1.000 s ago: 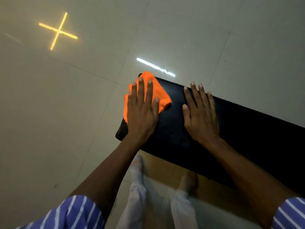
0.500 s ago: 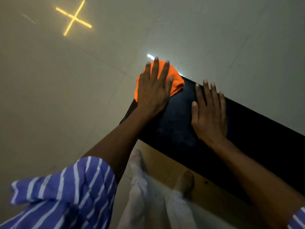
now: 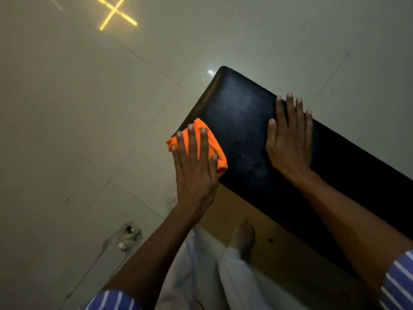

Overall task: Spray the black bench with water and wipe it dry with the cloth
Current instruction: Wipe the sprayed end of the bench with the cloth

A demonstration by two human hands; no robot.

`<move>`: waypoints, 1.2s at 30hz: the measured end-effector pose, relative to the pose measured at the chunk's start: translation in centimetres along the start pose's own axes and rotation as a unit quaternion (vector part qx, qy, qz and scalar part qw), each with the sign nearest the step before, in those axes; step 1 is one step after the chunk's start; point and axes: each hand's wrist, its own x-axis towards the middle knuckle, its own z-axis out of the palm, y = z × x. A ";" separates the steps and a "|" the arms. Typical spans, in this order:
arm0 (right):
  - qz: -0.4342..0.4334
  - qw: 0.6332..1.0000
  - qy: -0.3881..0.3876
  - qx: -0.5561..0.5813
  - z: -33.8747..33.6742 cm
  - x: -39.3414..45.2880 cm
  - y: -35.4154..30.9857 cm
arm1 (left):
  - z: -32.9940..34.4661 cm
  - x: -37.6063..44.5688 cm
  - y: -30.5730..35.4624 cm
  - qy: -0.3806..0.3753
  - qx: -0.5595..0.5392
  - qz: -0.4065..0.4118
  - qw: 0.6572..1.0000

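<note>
The black bench (image 3: pixel 239 113) runs from the middle of the view down to the right edge, its padded top faintly wet with a few droplets near its near edge. My left hand (image 3: pixel 195 168) lies flat on a folded orange cloth (image 3: pixel 218 153) at the bench's near left corner, part of the cloth hanging past the edge. My right hand (image 3: pixel 289 139) rests flat on the bench top, fingers spread toward the far edge, holding nothing. No spray bottle is in view.
Pale tiled floor (image 3: pixel 89 108) surrounds the bench. A small metal floor fitting (image 3: pixel 128 236) sits at lower left. My feet (image 3: pixel 242 238) and white trousers stand below the bench's near edge. A yellow cross of reflected light (image 3: pixel 115 11) shines on the floor at top left.
My left hand has dragged the orange cloth from the bench's far left corner back to its near left corner. The right hand has stayed flat in place.
</note>
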 end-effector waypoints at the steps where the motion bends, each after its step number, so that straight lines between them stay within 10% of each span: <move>1: -0.002 1.000 0.000 0.002 0.0 0.0 0.0 | 0.3 0.9 0.7 0.015 0.007 -0.011 1.000; 6: -0.014 1.000 -0.003 0.010 0.0 0.0 0.2 | 1.7 4.6 1.5 0.102 0.002 -0.022 0.995; 12: -0.044 0.997 -0.028 0.052 -1.5 0.1 0.9 | 3.0 -1.8 3.3 0.059 -0.001 0.178 0.982; 18: -0.056 0.997 -0.043 0.012 -2.3 -1.3 4.6 | 1.8 5.2 1.7 0.136 -0.007 -0.002 0.991; 25: -0.058 0.997 -0.042 0.013 -2.4 -1.5 5.2 | 4.5 -3.1 6.1 0.052 -0.022 0.271 0.961; 32: -0.051 0.998 -0.042 0.025 -2.5 -1.8 5.9 | 3.1 3.6 5.2 0.138 -0.001 0.081 0.987; 36: -0.042 0.997 -0.039 0.045 -2.9 -2.2 6.3 | 4.8 -0.8 8.6 0.079 -0.018 0.223 0.971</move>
